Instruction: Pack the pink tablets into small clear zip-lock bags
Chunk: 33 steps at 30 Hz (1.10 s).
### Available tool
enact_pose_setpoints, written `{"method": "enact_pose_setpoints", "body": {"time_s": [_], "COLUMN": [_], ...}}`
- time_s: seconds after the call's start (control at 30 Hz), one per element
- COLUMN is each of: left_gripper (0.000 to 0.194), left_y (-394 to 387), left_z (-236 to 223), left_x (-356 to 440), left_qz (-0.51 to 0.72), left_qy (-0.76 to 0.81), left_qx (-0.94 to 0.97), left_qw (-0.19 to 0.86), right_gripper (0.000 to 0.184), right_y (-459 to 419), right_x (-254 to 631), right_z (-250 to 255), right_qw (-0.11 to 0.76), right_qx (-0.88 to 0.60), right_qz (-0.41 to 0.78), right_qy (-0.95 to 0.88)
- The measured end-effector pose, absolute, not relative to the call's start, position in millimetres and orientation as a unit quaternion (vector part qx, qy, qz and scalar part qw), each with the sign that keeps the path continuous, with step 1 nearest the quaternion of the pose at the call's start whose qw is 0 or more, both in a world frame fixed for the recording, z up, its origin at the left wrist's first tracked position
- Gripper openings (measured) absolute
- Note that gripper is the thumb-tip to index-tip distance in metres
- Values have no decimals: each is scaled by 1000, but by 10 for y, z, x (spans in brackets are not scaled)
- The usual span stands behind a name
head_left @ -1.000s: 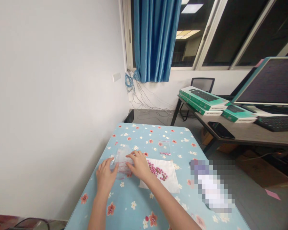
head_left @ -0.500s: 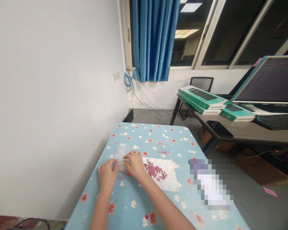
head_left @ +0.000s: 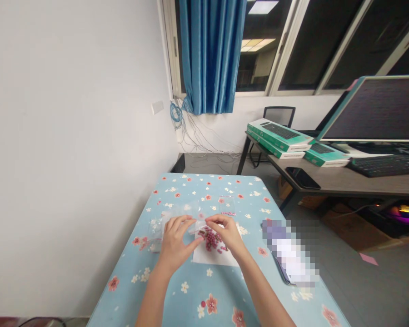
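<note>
Mid-table on white paper [head_left: 211, 256]: pink beads [head_left: 209, 239] | clear plastic bag [head_left: 179, 211] at 10 o'clock, edge reaching the beads | left hand [head_left: 174, 243], right hand [head_left: 226, 234] half-curled over that edge, perhaps holding it open, grip unclear | small bead bag [head_left: 226, 206] at 12 o'clock

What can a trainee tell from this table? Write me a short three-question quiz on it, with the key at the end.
1. True or false: the pink beads lie on a white paper sheet.
2. Which is nearest the right hand? A: the phone on the desk. B: the pink beads. C: the blue curtain.
3. Fill in the blank: below the left hand, the pale blue tablecloth is printed with ____.

Key: 1 true; 2 B; 3 flowers.
</note>
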<state>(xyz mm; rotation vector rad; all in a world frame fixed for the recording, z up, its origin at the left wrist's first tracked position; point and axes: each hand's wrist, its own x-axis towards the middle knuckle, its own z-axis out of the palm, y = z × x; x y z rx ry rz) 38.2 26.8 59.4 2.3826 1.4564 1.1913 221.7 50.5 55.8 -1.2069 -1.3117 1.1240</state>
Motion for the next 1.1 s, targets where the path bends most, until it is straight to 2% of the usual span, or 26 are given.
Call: {"method": "enact_pose_setpoints", "body": {"time_s": [0.17,0.23,0.4,0.53,0.7,0.83,0.97,1.1], "left_gripper": [66,70,57,42,31,38,58,59], "left_y": [204,192,179,170,171,192,221,254], "left_z": [454,412,393,386,417,439,423,395], "left_x": [668,723,758,768,781,747,701,697], "left_qz": [318,301,304,357,459,517,531,538], "left_qy": [433,420,410,421,394,315,245,248], "left_qx": [831,838,830,780,602,416,243,182], "left_qw": [144,177,224,294,521,678,774,785], "right_gripper": [12,11,19,15,24,29,25,17], "right_y": [369,337,316,311,267,274,335,148], "right_x": [2602,2648,2595,2530,2526,2592,2701,2671], "right_z": [449,419,375,387,449,363,309,462], "right_qw": [441,441,450,455,459,456,379,250], "right_qx": [-490,-477,-447,-440,-451,-511,-569,-575], "right_qz": [519,521,546,547,509,437,358,302], "right_qy": [-544,-554,-548,-547,-572,-583,-636,-718]}}
